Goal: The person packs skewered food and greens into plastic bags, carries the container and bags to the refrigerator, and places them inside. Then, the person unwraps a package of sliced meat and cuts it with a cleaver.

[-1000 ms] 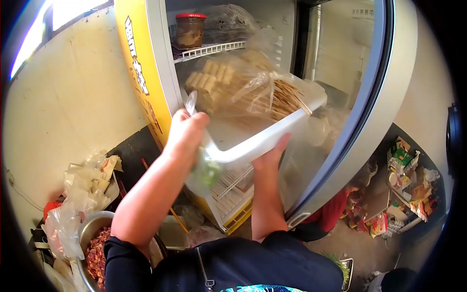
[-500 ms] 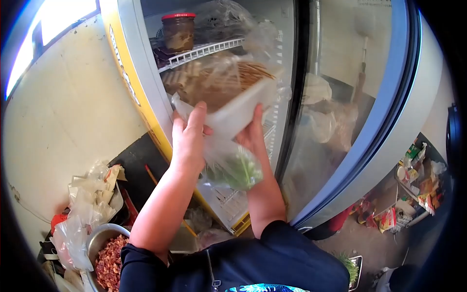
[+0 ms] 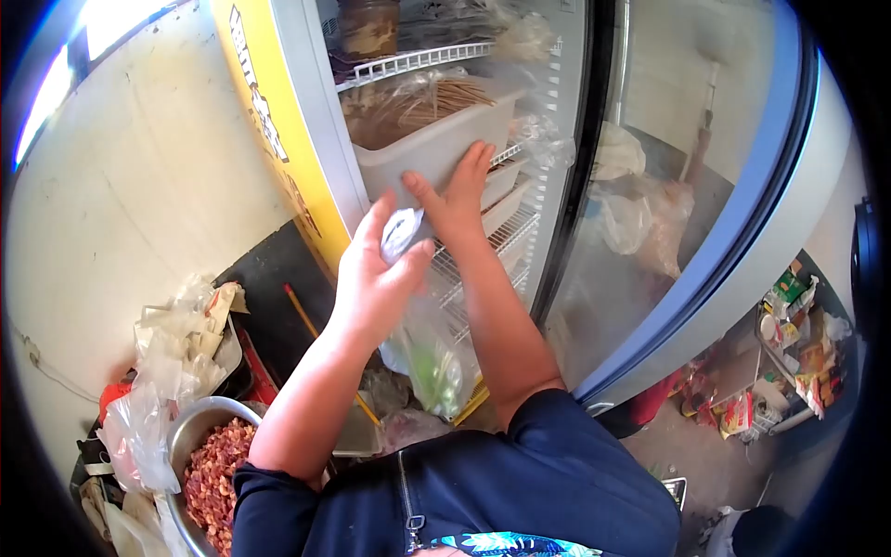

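My left hand (image 3: 376, 274) is closed round the bunched neck of a clear plastic bag (image 3: 432, 371), which hangs below it with something green inside. Against the front of a white plastic bin (image 3: 399, 162) lies my right hand (image 3: 461, 197), its fingers spread. The bin sits on a shelf in the open fridge and holds many thin brown sticks (image 3: 455, 96) partly wrapped in clear plastic. What lies under the sticks is hidden.
Above the bin is a wire shelf (image 3: 422, 62) with a jar (image 3: 368, 28) and plastic bags. The glass door (image 3: 640, 213) stands to the right. At lower left are a metal bowl (image 3: 176, 436) of chopped reddish meat (image 3: 221, 478) and crumpled bags (image 3: 139, 446).
The bin has gone from tilted in both hands to level on the fridge shelf. My left hand has come off it and moved down with the bag; my right hand still touches its front.
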`<state>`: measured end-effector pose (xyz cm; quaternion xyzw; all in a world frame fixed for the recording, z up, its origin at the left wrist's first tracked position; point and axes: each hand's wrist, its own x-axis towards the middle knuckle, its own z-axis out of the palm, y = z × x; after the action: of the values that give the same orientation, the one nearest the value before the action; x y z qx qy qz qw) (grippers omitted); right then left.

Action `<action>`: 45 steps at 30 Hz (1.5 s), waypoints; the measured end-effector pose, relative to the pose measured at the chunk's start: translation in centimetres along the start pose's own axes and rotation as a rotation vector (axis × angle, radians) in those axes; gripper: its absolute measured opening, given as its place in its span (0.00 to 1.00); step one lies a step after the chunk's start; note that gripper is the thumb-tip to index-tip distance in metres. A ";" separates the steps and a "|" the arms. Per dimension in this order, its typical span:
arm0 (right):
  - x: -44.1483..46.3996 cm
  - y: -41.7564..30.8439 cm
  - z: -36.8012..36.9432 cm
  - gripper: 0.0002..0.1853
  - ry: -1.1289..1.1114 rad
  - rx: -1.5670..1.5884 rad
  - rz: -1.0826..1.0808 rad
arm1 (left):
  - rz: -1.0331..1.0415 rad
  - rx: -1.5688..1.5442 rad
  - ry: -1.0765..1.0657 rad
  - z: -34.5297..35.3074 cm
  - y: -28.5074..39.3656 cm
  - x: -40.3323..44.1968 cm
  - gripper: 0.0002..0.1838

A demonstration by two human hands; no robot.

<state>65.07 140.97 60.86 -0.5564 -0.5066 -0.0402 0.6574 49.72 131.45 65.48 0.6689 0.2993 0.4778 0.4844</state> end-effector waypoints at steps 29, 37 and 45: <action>-0.8 0.0 1.2 0.54 0.104 0.011 -0.064 | -0.092 -0.003 -0.034 -1.2 -0.9 -3.6 0.22; -15.0 -6.5 -6.0 0.31 -0.633 0.646 -0.230 | 0.180 -0.191 0.258 -3.5 -1.9 -2.7 0.17; -20.7 3.3 -6.0 0.11 -0.242 0.590 0.489 | 0.095 0.411 -0.188 -4.3 -5.4 -7.2 0.31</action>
<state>60.82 126.97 44.65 -0.4485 -0.4227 0.3305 0.7148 43.41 128.76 58.23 0.8085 0.3121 0.3647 0.3404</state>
